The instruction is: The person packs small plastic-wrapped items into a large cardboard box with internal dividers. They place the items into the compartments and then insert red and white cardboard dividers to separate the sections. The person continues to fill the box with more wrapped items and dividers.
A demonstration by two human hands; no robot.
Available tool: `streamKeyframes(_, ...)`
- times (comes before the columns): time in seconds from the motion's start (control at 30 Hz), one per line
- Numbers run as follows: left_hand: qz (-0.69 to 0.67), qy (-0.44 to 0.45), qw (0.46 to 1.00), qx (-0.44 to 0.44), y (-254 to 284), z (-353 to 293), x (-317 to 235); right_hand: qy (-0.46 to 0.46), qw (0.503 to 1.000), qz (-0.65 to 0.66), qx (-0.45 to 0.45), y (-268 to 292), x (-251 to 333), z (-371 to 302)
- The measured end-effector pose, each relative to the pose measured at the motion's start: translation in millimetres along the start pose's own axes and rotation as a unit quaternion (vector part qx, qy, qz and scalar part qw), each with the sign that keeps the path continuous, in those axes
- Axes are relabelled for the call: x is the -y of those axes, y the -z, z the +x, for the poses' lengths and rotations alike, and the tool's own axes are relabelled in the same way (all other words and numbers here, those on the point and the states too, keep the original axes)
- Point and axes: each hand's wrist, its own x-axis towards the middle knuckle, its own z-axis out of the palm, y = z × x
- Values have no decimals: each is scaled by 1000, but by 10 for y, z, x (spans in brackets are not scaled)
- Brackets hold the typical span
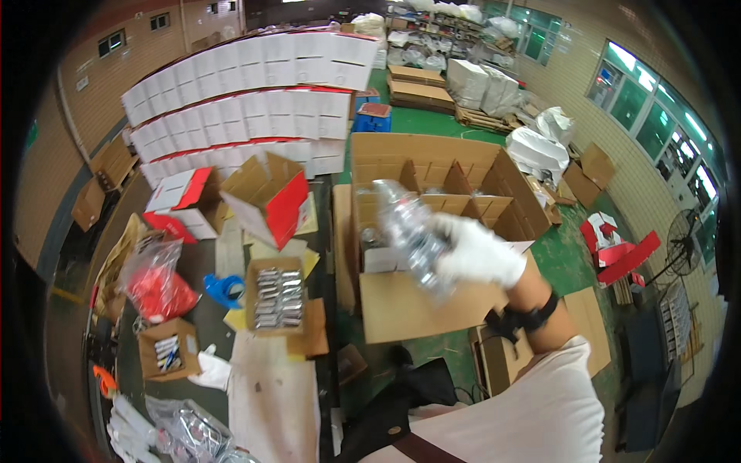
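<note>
My right hand (482, 252), in a white glove, grips a clear plastic bag (417, 235) with something shiny and silvery inside, blurred by motion. It is above the near side of a large open cardboard carton (428, 143). Cardboard dividers (454, 176) split the carton into compartments, and some clear-wrapped items show low in them. The carton's near flap (421, 307) hangs outward beneath the bag. My left hand is not in view; a white glove (210, 369) with no arm visible behind it lies on the table at left.
On the left table are a box of silvery parts (278, 297), a blue tape dispenser (224, 290), a small box of tubes (167, 352), a bag of red material (160, 289) and open red-and-white boxes (266, 201). White cartons (247, 116) are stacked behind. A fan (682, 243) stands right.
</note>
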Motion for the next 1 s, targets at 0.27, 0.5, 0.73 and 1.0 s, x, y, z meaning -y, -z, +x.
streamKeyframes(0.27, 38, 40, 990, 127, -2151, 482, 436, -283, 931, -90, 211, 719, -2539, 1446)
streamKeyframes(0.5, 45, 32, 974, 219, -3316, 476, 448, -205, 888, -229, 342, 140, -3158, 1675)
streamKeyframes(0.73, 202, 3, 917, 344, -4731, 755, 478, -100, 892, -257, 358, 191, -3304, 1698)
streamKeyframes(1.0, 392, 397, 711, 427, -6091, 1310, 1388, -67, 897, 363, -244, 2648, -2487, 355)
